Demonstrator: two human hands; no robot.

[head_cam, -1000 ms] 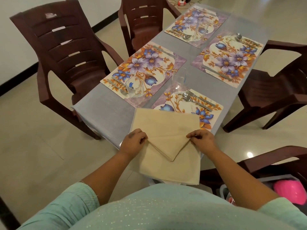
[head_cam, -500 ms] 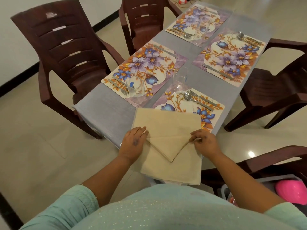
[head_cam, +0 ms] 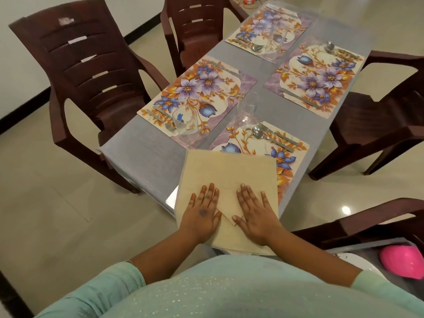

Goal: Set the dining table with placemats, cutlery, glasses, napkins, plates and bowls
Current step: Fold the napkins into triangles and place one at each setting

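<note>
Beige cloth napkin (head_cam: 229,171) at the near table edge, overlapping the nearest floral placemat (head_cam: 263,143), left hand (head_cam: 203,211) and right hand (head_cam: 253,213) pressing flat on it, fingers straight, spread

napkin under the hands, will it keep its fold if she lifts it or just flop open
Probably flops: the napkin is thin cloth and its near edge already drapes over the table edge. The fold likely holds only while both hands, left and right, press it flat. It looks light, so it may slide.
</note>
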